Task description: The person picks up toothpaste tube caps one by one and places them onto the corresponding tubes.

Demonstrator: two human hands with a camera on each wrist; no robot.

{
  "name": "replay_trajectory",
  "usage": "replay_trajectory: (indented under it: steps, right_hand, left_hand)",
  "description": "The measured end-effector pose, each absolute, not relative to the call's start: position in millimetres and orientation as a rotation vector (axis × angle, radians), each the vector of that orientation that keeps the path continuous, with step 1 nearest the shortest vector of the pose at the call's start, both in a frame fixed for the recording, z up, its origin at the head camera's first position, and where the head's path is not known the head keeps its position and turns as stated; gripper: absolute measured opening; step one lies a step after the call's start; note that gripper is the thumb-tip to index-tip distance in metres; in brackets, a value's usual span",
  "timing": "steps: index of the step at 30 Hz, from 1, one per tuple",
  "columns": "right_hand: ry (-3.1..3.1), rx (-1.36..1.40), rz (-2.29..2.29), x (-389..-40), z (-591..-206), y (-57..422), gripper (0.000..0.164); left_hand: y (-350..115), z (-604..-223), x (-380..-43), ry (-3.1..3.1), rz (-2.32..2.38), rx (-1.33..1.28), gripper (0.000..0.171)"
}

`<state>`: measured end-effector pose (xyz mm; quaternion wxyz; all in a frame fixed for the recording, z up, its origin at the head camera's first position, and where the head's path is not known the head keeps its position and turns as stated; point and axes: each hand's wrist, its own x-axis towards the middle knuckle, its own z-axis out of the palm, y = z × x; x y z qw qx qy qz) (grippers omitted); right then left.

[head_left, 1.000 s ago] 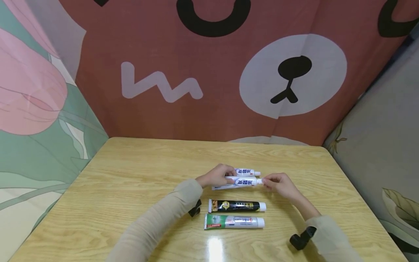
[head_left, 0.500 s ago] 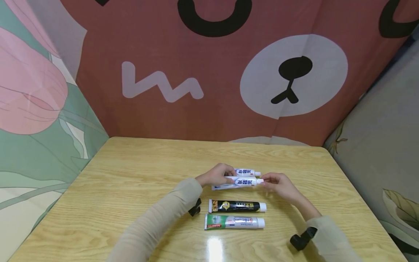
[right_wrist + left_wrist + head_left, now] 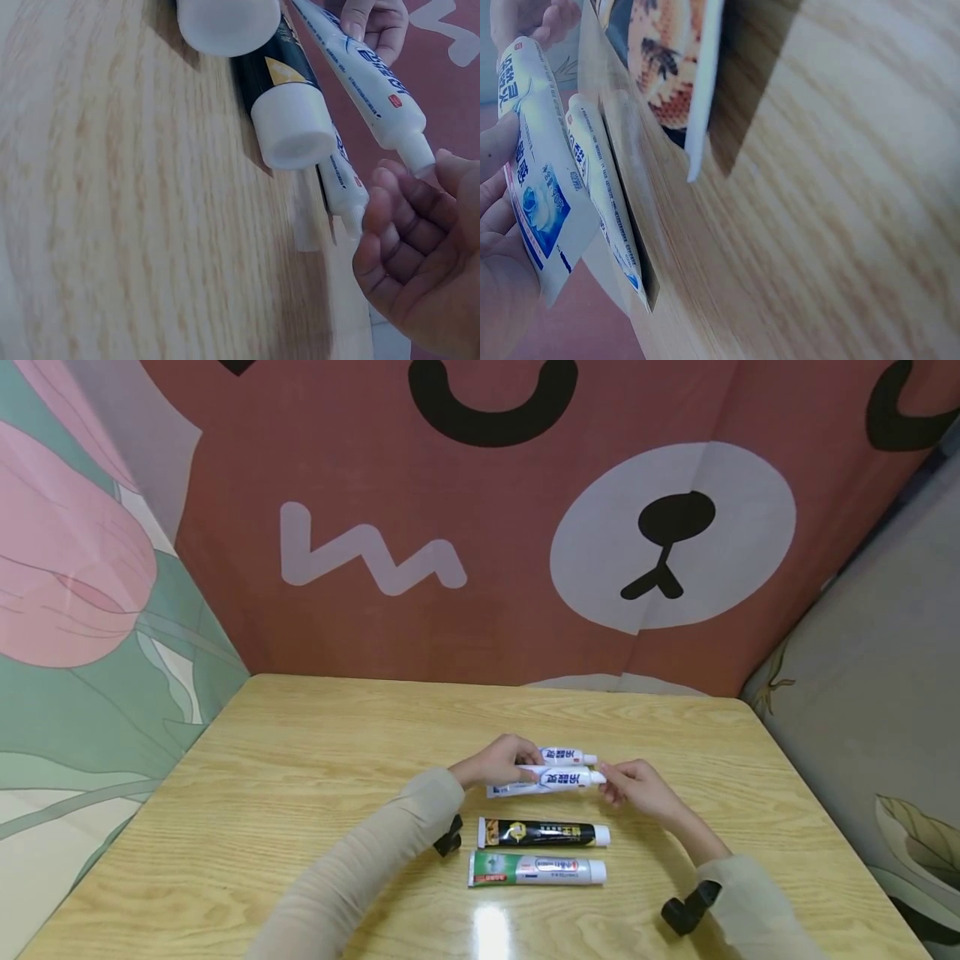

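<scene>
My left hand (image 3: pixel 498 760) grips a white toothpaste tube (image 3: pixel 558 778) with blue lettering, thumb on its printed face. In the left wrist view this tube (image 3: pixel 540 157) is raised above the table and tilted. My right hand (image 3: pixel 641 789) has its thumb and forefinger at the tube's white cap (image 3: pixel 416 154), pinching its end; the other fingers curl loosely below. A second white tube (image 3: pixel 562 755) of the same look lies just behind, partly covered by the left hand in the head view.
Nearer the front, a black toothpaste tube (image 3: pixel 543 833) and a green-and-silver one (image 3: pixel 540 868) lie side by side, white caps to the right. The wooden table (image 3: pixel 337 727) ends at a bear-print cloth (image 3: pixel 510 610). Black wrist cameras (image 3: pixel 686 912) sit on both sleeves.
The right hand's fingers have turned at the cap, and the hand has shifted slightly downward in the head view. The left hand keeps its grip on the tube almost unmoved.
</scene>
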<state>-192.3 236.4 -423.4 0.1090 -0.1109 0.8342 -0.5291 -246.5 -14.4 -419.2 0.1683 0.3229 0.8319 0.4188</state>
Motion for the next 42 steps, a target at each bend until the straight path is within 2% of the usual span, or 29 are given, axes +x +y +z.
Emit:
replay_trajectory:
  steps: [5, 11, 18, 23, 32, 42]
  right_hand:
    - [2.458, -0.377, -1.59, -192.1, -423.1, 241.8, 0.027]
    - [2.452, -0.392, -1.603, -191.9, -421.9, 243.1, 0.024]
    - [2.464, -0.439, -1.532, -192.1, -419.4, 240.3, 0.037]
    - [2.426, -0.44, -1.59, -191.2, -421.0, 241.9, 0.025]
    - [2.429, -0.421, -1.624, -191.5, -423.7, 240.1, 0.019]
    - [2.476, -0.37, -1.583, -189.9, -425.5, 238.6, 0.023]
  left_hand:
    - [-14.1, -420.4, -246.8, 2.356, 1.192, 0.925, 0.007]
    - [-13.4, -420.6, -247.0, 2.351, 1.192, 0.922, 0.008]
    - [-13.6, -419.6, -246.3, 2.342, 1.196, 0.931, 0.008]
    - [-14.5, -418.8, -245.5, 2.342, 1.195, 0.919, 0.007]
    - [-11.9, -416.8, -244.2, 2.37, 1.167, 0.916, 0.005]
    - [-10.5, -413.3, -242.3, 2.417, 1.089, 0.93, 0.004]
